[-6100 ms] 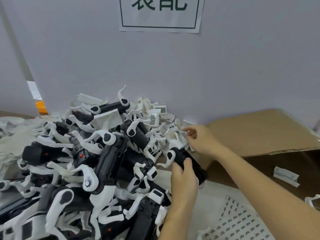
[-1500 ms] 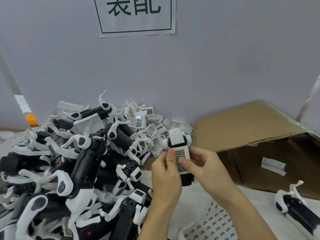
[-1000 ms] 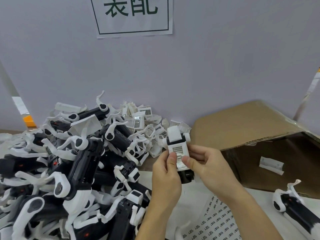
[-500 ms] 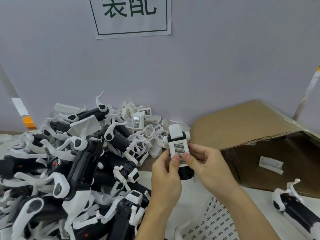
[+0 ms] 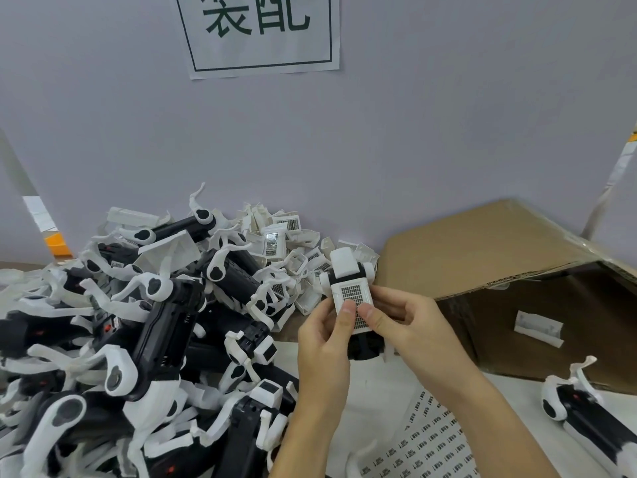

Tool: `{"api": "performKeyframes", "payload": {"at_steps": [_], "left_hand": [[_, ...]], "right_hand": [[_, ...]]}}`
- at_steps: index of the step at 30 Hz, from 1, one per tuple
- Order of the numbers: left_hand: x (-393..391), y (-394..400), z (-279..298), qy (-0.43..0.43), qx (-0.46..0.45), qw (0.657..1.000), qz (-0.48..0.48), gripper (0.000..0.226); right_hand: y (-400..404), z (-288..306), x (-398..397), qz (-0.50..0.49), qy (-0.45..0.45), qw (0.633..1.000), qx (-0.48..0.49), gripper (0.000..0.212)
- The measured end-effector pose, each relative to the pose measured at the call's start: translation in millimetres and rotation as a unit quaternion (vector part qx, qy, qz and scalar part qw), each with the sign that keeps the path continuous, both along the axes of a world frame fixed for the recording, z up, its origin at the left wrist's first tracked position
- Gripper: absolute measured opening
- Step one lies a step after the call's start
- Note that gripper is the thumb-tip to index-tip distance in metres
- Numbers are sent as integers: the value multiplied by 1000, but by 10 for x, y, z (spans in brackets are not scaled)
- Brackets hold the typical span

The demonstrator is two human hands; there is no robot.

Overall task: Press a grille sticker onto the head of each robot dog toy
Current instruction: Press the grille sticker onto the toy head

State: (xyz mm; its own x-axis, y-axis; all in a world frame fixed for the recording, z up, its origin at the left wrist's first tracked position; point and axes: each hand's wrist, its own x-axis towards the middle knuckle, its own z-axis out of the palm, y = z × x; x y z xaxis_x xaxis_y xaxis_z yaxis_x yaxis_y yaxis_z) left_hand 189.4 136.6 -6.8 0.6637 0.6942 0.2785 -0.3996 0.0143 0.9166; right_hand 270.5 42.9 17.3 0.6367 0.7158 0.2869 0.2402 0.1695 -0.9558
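A black-and-white robot dog toy (image 5: 346,270) is held upright in front of me, its white head facing up. My left hand (image 5: 324,343) grips it from the left and my right hand (image 5: 410,326) from the right. Both thumbs press on the grille sticker (image 5: 351,293), which lies on the head. A sticker sheet (image 5: 424,443) lies on the table below my hands. A large heap of robot dog toys (image 5: 158,326) fills the left side.
Loose white head parts (image 5: 286,243), some with grilles, are piled against the wall. An open cardboard box (image 5: 482,257) stands at the right with a white part (image 5: 537,327) inside. One more dog toy (image 5: 586,415) lies at the lower right. A paper sign (image 5: 258,32) hangs on the wall.
The toy came out of the heap and now stands upright in both hands. Over the last second my thumbs have rubbed up and down the sticker on its head.
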Motion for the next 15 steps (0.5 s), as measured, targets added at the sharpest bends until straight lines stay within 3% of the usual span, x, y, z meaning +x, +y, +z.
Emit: {"api": "performKeyframes", "payload": {"at_steps": [6,15], "left_hand": [[-12,-2,6,8,78,996,44,28],[-5,17,-4,5,15,1000,3,19]], "right_hand": [[33,-11,-33,-15,1,1000,19,27],[-69,38,12,0,25,1000,-8,27]]}}
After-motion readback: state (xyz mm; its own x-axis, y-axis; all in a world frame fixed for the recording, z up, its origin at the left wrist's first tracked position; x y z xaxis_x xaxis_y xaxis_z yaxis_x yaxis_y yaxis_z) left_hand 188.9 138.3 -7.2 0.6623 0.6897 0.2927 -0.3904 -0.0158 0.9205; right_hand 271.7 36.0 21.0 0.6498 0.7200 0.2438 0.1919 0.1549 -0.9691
